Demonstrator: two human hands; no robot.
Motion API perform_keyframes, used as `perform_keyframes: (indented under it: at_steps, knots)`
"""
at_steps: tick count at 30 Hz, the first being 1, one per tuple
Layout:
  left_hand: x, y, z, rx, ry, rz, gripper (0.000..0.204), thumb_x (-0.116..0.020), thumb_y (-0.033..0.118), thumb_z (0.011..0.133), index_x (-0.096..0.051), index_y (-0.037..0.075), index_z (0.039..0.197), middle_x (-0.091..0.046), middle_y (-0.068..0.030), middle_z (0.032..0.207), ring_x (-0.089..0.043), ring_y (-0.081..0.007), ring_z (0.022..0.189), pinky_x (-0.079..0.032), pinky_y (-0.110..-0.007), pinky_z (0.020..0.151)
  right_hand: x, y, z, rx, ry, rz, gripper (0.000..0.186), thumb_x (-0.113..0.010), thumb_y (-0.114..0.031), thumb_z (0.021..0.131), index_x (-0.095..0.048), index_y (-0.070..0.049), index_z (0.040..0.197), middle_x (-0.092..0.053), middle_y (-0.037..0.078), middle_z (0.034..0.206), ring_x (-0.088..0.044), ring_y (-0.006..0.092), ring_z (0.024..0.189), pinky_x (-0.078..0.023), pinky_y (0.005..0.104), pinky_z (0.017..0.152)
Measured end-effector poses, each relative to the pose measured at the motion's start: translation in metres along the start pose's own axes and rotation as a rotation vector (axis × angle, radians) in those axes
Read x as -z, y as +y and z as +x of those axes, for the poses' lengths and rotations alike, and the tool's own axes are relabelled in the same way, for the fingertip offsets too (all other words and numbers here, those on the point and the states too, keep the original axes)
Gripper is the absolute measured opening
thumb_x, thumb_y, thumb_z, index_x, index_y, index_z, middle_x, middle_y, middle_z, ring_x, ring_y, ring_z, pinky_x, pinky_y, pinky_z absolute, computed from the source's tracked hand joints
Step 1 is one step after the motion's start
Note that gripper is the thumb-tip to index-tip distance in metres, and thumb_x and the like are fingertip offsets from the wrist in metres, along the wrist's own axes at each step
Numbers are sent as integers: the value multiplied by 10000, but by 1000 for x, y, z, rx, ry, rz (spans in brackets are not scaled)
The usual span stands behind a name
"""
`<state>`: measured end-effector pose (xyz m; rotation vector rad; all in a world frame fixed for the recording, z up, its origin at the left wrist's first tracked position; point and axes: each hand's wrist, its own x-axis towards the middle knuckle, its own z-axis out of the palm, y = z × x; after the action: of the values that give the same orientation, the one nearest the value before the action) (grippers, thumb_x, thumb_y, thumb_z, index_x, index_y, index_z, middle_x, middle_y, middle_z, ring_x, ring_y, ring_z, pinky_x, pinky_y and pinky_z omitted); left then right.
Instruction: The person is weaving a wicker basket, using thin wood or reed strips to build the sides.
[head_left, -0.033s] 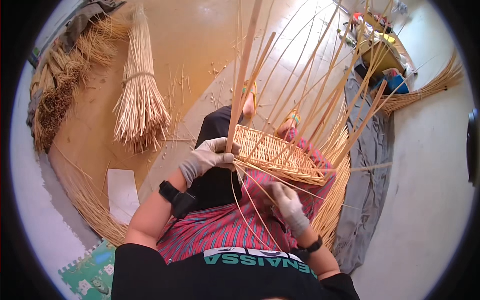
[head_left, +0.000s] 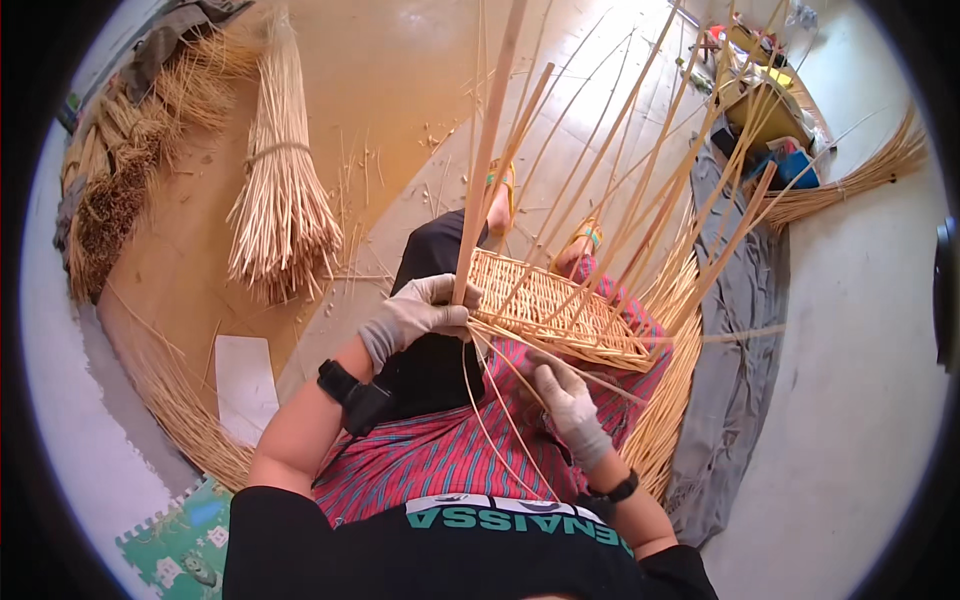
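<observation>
A woven wicker tray base [head_left: 555, 305] rests on my lap over a striped pink cloth [head_left: 400, 470], with long upright stakes [head_left: 630, 180] rising from its edges. My gloved left hand [head_left: 425, 310] is closed round its near-left corner, at the foot of a thick flat stake [head_left: 482, 160]. Several thin loose strands [head_left: 475, 405] hang from that corner. My gloved right hand [head_left: 563, 395] is below the tray's near edge, fingers curled on one of these pale strands.
Bundles of reeds lie at left [head_left: 280, 220], along the wall [head_left: 120, 200], right of my lap [head_left: 670, 420] and at upper right [head_left: 850, 190]. Grey cloth [head_left: 720, 430] runs along the right. A cluttered box [head_left: 760, 110], white board [head_left: 245, 390] and green foam mat [head_left: 180, 540] are around me.
My right hand has shifted slightly up toward the tray's near edge, and the strands beside it have moved a little. My left hand stays at the corner.
</observation>
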<state>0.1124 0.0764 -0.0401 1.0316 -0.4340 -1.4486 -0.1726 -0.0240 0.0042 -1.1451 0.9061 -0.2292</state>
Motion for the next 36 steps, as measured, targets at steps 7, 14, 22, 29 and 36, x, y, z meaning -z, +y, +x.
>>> perform_keyframes:
  at_steps: [7, 14, 22, 29, 36]
  knots:
    - [-10, -5, 1, -14, 75, 151, 243, -699, 16, 965, -634, 45, 1198, -656, -42, 1030, -686, -158, 862, -651, -321, 731, -40, -62, 31, 633, 148, -669, 585, -662, 19, 966, -447, -60, 1504, -654, 148, 1287, -649, 234, 1143, -551, 351, 954]
    - [-29, -21, 1, -55, 310, 223, 127, -629, 69, 1024, -611, 84, 1149, -605, -5, 889, -602, -90, 658, -571, -260, 563, -79, -111, 96, 909, 364, -769, 700, -786, -53, 848, -539, -96, 1501, -652, 164, 1272, -674, 293, 1056, -538, 370, 885]
    - [-35, -37, 7, -212, 456, 217, 160, -712, 18, 947, -659, 79, 1085, -635, 5, 856, -559, -73, 615, -482, -239, 507, -28, -24, 29, 895, 347, -1028, 454, -767, -59, 869, -683, -42, 1314, -743, 123, 1063, -711, 271, 891, -575, 372, 803]
    - [-30, -37, 14, -200, 433, 278, 150, -749, 14, 921, -635, 81, 991, -636, 9, 782, -543, -78, 583, -455, -244, 504, -67, -26, 74, 798, 156, -1490, 586, -687, -215, 908, -562, -52, 1457, -688, 114, 945, -640, 318, 905, -523, 442, 837]
    - [-42, -46, 17, -255, 488, 339, 311, -880, 155, 851, -593, 79, 944, -629, 19, 800, -577, -77, 658, -524, -252, 615, -56, -33, 55, 827, 50, -1301, 515, -590, -219, 963, -560, -80, 1458, -705, 118, 978, -674, 307, 981, -549, 431, 836]
